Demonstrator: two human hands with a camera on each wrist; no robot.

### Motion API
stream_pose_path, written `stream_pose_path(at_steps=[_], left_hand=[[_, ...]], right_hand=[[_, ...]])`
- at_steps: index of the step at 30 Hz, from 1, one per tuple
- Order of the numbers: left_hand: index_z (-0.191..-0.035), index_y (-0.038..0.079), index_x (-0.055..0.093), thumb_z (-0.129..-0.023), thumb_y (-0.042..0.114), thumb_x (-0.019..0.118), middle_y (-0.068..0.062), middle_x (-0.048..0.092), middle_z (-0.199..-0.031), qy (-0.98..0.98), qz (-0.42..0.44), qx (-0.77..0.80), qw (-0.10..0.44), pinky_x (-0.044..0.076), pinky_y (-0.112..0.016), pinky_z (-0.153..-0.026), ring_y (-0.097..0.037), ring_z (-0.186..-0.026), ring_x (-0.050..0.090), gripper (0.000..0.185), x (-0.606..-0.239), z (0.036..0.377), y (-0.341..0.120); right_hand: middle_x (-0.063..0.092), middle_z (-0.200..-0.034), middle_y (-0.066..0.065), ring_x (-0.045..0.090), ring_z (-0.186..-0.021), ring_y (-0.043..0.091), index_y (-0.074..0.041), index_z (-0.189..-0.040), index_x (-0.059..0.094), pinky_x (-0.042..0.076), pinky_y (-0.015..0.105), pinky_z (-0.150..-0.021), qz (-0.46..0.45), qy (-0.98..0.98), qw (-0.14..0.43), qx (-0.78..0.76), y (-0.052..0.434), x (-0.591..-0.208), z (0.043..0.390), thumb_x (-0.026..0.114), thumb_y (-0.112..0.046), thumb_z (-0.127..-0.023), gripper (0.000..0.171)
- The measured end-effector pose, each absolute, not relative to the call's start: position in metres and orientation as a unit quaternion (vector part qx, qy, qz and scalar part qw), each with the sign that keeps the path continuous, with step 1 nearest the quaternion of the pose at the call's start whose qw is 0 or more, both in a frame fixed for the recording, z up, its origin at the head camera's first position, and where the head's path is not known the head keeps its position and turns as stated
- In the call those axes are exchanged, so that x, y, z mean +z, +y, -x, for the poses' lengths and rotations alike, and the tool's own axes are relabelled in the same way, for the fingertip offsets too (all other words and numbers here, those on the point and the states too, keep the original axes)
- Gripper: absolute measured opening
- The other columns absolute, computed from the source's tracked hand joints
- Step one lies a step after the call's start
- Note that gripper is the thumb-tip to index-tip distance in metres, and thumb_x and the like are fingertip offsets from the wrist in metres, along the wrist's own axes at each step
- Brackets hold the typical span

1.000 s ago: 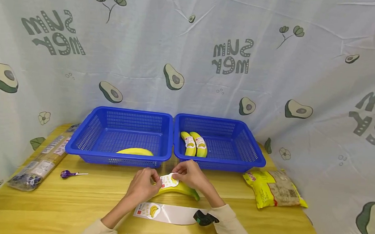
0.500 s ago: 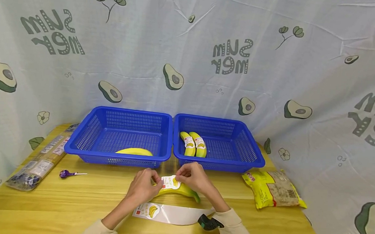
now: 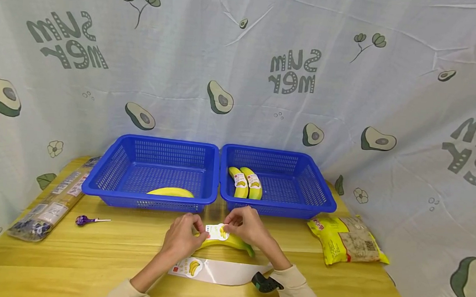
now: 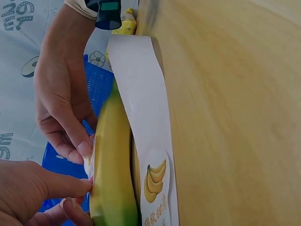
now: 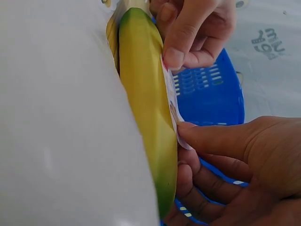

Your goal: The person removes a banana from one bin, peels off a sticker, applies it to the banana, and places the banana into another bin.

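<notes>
Taking the near banana point(image 3: 232, 243) as the clock's centre, a long wrapped packet point(image 3: 53, 205) is lying at nine o'clock on the wooden table point(image 3: 89, 262), with a purple lollipop point(image 3: 84, 220) sitting closer in. Toward ten o'clock, a blue left basket point(image 3: 165, 175) is holding an unlabelled banana point(image 3: 171, 192). The left hand point(image 3: 182, 237) is pinching the printed label point(image 3: 216, 232) at its nine o'clock end. This label is lying along the near banana's upper side; how much is sticking, I cannot tell. At six o'clock a white strip point(image 3: 229, 273) is bearing another label. The right hand point(image 3: 248, 227), apart from the left, is pinching the label's three o'clock end. Between one and two, a right basket point(image 3: 283, 186) is holding two labelled bananas point(image 3: 247, 183). At three, a yellow packet point(image 3: 347, 241) is lying.
</notes>
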State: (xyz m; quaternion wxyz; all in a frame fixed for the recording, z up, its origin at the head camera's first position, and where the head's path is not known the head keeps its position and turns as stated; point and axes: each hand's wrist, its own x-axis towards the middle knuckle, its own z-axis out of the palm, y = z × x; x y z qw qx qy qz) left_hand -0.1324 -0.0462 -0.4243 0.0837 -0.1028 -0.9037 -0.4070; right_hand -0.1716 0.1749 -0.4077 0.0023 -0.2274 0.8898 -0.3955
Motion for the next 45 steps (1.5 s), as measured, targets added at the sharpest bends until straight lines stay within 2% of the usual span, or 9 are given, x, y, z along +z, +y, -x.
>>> stream_pose_path(at_steps=[7,10,15,20,27,34,39,45], left_hand=[[-0.082,0.017,0.067,-0.079,0.010,0.095,0.001,0.063,-0.085,-0.897,0.119,-0.416,0.090,0.047,-0.035,-0.064,-0.018,-0.079,0.060,0.029,-0.4256,0.1332,-0.0462],[-0.090,0.017,0.075,-0.080,0.007,0.095,0.002,0.065,-0.086,-0.892,0.132,-0.422,0.091,0.048,-0.033,-0.064,-0.019,-0.081,0.062,0.025,-0.4262,0.1331,-0.0464],[-0.101,0.016,0.085,-0.082,0.006,0.094,0.001,0.066,-0.087,-0.893,0.140,-0.422,0.076,0.044,-0.028,-0.058,-0.015,-0.075,0.057,0.023,-0.4274,0.1337,-0.0467],[-0.099,0.016,0.087,-0.083,0.008,0.093,0.001,0.067,-0.087,-0.896,0.138,-0.416,0.068,0.044,-0.030,-0.061,-0.014,-0.076,0.057,0.019,-0.4260,0.1344,-0.0477],[-0.099,0.014,0.087,-0.083,0.014,0.094,0.001,0.067,-0.088,-0.904,0.131,-0.402,0.054,0.045,-0.030,-0.063,-0.013,-0.077,0.055,0.017,-0.4254,0.1349,-0.0491],[-0.097,0.015,0.083,-0.081,0.017,0.096,0.000,0.068,-0.092,-0.910,0.141,-0.387,0.045,0.053,-0.038,-0.067,-0.019,-0.085,0.062,0.021,-0.4251,0.1348,-0.0513],[-0.095,0.014,0.080,-0.081,0.017,0.096,-0.001,0.069,-0.093,-0.909,0.154,-0.385,0.047,0.057,-0.043,-0.072,-0.024,-0.089,0.066,0.022,-0.4244,0.1352,-0.0515],[-0.096,0.015,0.078,-0.080,0.012,0.096,0.001,0.074,-0.093,-0.908,0.157,-0.386,0.033,0.056,-0.043,-0.075,-0.022,-0.091,0.067,0.024,-0.4241,0.1356,-0.0527]], right_hand=[[0.073,-0.080,0.002,0.059,-0.069,0.004,0.001,-0.097,0.080,0.054,0.020,-0.062,0.255,0.886,0.015,-0.386,0.1775,-0.4064,0.1719,0.088,-0.002,-0.087,0.013],[0.076,-0.084,0.003,0.062,-0.071,0.005,-0.001,-0.102,0.082,0.054,0.020,-0.064,0.264,0.887,0.033,-0.378,0.1781,-0.4058,0.1717,0.089,-0.005,-0.088,0.016],[0.078,-0.093,0.005,0.066,-0.078,0.011,-0.002,-0.104,0.085,0.056,0.020,-0.068,0.268,0.890,0.047,-0.366,0.1791,-0.4051,0.1712,0.091,-0.008,-0.087,0.018],[0.078,-0.094,0.006,0.067,-0.082,0.014,-0.003,-0.101,0.086,0.057,0.019,-0.072,0.277,0.889,0.049,-0.361,0.1798,-0.4033,0.1711,0.091,-0.008,-0.087,0.016],[0.077,-0.093,0.006,0.063,-0.081,0.015,0.000,-0.105,0.085,0.053,0.019,-0.068,0.285,0.893,0.055,-0.345,0.1811,-0.4032,0.1702,0.091,-0.007,-0.087,0.020],[0.079,-0.093,0.002,0.062,-0.077,0.007,-0.002,-0.106,0.085,0.054,0.019,-0.066,0.283,0.898,0.071,-0.329,0.1818,-0.4008,0.1713,0.093,-0.010,-0.085,0.024],[0.079,-0.092,0.001,0.061,-0.075,0.007,-0.002,-0.107,0.085,0.053,0.019,-0.064,0.274,0.900,0.083,-0.327,0.1817,-0.3986,0.1723,0.094,-0.009,-0.083,0.026],[0.081,-0.094,0.003,0.062,-0.075,0.010,-0.002,-0.107,0.085,0.052,0.019,-0.063,0.260,0.905,0.095,-0.323,0.1808,-0.3976,0.1730,0.095,-0.006,-0.081,0.027]])
